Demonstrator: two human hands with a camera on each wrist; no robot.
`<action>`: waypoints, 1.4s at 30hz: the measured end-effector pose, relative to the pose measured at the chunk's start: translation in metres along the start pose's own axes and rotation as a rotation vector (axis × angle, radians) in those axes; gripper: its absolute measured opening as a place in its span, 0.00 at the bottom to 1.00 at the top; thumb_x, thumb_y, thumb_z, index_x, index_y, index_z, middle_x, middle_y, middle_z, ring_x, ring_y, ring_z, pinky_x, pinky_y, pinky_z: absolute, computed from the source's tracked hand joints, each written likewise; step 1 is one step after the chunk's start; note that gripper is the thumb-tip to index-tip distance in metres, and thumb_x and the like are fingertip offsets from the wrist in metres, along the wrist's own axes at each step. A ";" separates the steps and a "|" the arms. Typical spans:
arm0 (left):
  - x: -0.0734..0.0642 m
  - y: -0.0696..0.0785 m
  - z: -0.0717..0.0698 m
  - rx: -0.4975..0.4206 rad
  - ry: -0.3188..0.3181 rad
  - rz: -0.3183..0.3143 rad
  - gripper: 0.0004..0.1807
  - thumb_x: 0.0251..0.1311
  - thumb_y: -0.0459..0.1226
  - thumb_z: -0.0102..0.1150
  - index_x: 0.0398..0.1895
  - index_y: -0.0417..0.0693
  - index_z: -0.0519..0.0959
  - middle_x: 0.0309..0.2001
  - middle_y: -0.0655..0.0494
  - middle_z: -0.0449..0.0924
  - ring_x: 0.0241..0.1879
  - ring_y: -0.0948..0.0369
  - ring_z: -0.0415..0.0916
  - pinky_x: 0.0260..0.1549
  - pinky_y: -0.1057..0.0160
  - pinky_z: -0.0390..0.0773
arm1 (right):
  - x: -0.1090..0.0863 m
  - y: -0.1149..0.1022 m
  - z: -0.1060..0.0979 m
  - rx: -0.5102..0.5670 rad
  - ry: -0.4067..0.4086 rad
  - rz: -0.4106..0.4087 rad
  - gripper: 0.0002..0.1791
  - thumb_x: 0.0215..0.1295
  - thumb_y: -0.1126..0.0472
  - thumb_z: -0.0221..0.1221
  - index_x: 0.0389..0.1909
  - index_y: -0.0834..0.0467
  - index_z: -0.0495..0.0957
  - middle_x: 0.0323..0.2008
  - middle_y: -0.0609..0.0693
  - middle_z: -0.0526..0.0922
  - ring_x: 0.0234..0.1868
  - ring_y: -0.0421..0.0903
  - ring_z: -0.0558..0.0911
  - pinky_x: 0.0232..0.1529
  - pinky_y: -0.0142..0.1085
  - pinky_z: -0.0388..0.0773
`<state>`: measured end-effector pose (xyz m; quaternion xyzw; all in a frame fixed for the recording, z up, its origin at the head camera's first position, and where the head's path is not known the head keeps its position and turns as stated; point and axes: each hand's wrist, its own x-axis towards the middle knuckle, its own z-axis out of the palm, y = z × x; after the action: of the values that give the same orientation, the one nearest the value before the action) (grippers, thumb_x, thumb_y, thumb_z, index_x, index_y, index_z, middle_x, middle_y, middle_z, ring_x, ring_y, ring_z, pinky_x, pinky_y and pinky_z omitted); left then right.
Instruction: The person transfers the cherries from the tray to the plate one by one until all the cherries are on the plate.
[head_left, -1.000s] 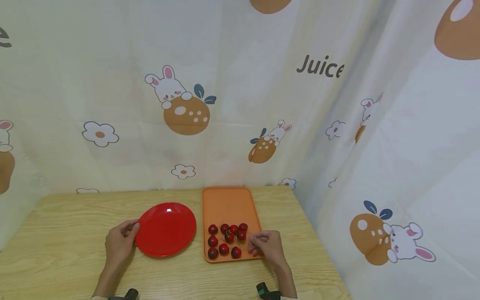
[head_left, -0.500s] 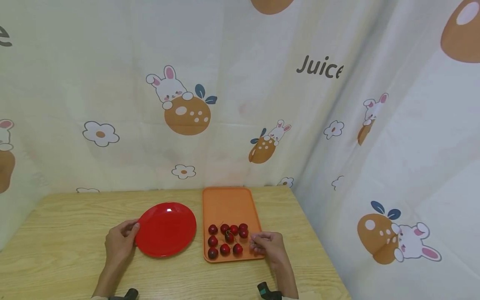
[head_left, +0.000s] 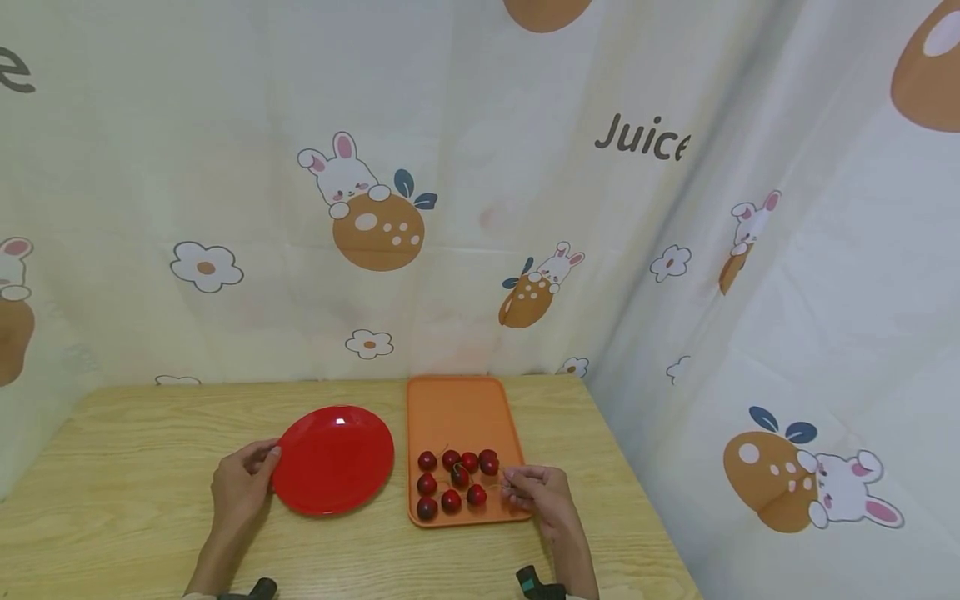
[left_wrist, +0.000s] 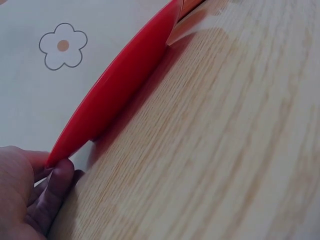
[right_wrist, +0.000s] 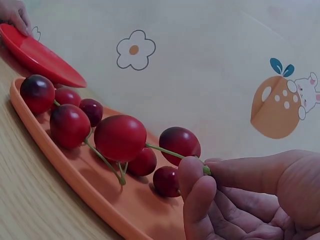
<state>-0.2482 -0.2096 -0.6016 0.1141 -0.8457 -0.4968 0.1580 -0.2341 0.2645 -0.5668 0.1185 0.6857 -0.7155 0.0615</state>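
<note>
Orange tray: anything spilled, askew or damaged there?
Nothing stands out. The cherries cluster at the near end of the orange tray, none visibly spilled, and what shows of the tray looks undamaged. The right hand pinches a cherry stem; whether that cherry is lifted is hard to tell.

The left hand (left_wrist: 30,197) pinches the plate (left_wrist: 112,92) at its rim, just above the table (left_wrist: 215,130), with a sliver of the tray (left_wrist: 189,7) past the plate's far end and a flower (left_wrist: 63,45) printed on the cloth (left_wrist: 25,105) behind.
</note>
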 end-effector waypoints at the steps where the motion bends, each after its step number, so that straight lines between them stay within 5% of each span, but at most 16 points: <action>1: 0.000 0.000 0.000 -0.002 0.000 -0.001 0.14 0.77 0.37 0.64 0.58 0.40 0.88 0.44 0.39 0.92 0.26 0.73 0.76 0.24 0.71 0.77 | 0.001 0.000 0.000 0.006 -0.001 0.002 0.10 0.75 0.67 0.67 0.47 0.73 0.87 0.33 0.52 0.94 0.31 0.42 0.92 0.33 0.30 0.88; 13: -0.001 -0.004 0.002 0.013 -0.004 0.012 0.14 0.78 0.37 0.64 0.59 0.40 0.88 0.47 0.39 0.92 0.29 0.73 0.78 0.27 0.71 0.76 | 0.004 -0.005 0.008 0.075 -0.087 -0.018 0.17 0.76 0.67 0.66 0.55 0.79 0.82 0.34 0.51 0.94 0.33 0.41 0.92 0.40 0.32 0.90; 24: 0.001 -0.006 0.005 -0.003 -0.009 0.001 0.14 0.79 0.36 0.63 0.59 0.40 0.87 0.47 0.39 0.91 0.29 0.70 0.78 0.25 0.71 0.78 | 0.008 -0.012 0.019 0.049 -0.068 -0.037 0.15 0.75 0.65 0.68 0.52 0.75 0.86 0.33 0.50 0.94 0.33 0.41 0.92 0.39 0.32 0.89; 42: 0.001 -0.001 0.001 -0.030 -0.029 -0.019 0.14 0.79 0.37 0.62 0.60 0.39 0.87 0.47 0.39 0.91 0.28 0.69 0.78 0.23 0.69 0.78 | 0.011 -0.020 0.036 0.075 -0.144 -0.067 0.18 0.77 0.67 0.65 0.57 0.80 0.82 0.34 0.49 0.94 0.33 0.40 0.92 0.37 0.28 0.87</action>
<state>-0.2499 -0.2099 -0.6029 0.1126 -0.8393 -0.5124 0.1427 -0.2532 0.2304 -0.5489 0.0459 0.6559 -0.7490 0.0820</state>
